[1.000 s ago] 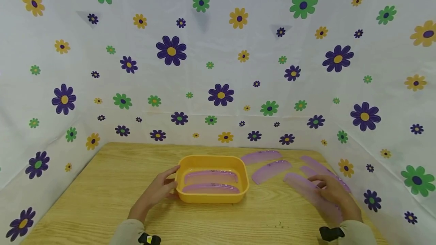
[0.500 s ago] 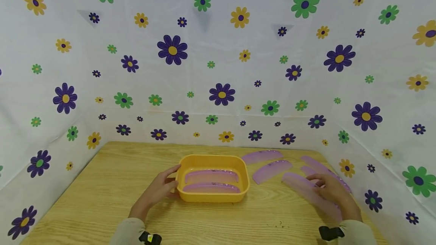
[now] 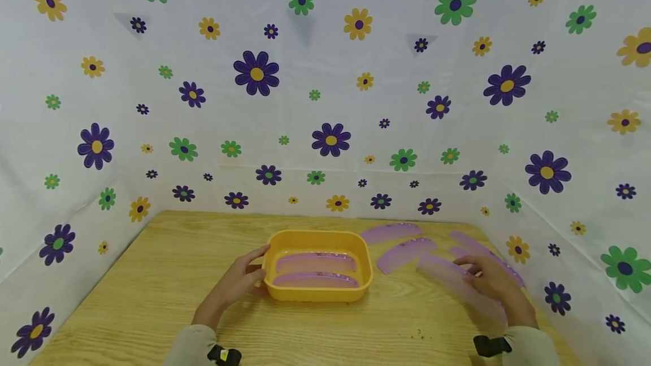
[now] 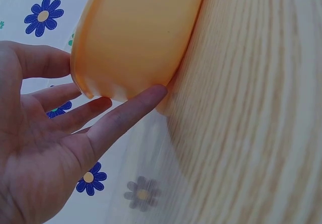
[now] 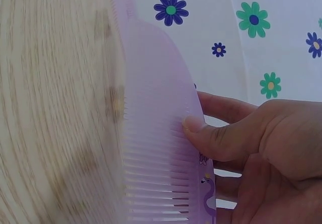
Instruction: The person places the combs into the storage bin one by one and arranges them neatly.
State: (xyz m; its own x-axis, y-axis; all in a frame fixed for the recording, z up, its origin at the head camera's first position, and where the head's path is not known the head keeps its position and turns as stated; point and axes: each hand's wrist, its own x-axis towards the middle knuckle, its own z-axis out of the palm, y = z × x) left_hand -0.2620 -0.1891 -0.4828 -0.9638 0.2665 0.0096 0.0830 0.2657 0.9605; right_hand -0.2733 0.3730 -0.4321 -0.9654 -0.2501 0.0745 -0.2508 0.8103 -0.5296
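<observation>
A yellow plastic basin (image 3: 317, 295) stands on the table with two purple combs inside, a rear comb (image 3: 314, 265) and a front comb (image 3: 315, 282). My left hand (image 3: 235, 286) touches the basin's left end, its fingers spread and fairly straight against the wall. On the right, my right hand (image 3: 490, 284) pinches another purple comb (image 5: 156, 88) between thumb and fingers. That comb is tilted, its teeth facing the table in the right wrist view. It has small printed figures along its spine, partly covered by the thumb.
Behind the basin's right side lie two more combs, a far comb (image 3: 390, 232) and a nearer comb (image 3: 407, 254). Further combs (image 3: 470, 244) lie beyond my right hand, partly hidden. Flower-printed white cloth (image 3: 330, 95) walls the wooden table (image 3: 178, 253) behind and at both sides.
My right hand, with the comb in its grip, has shifted slightly left and away from me. The left hand and the basin have stayed in place.
</observation>
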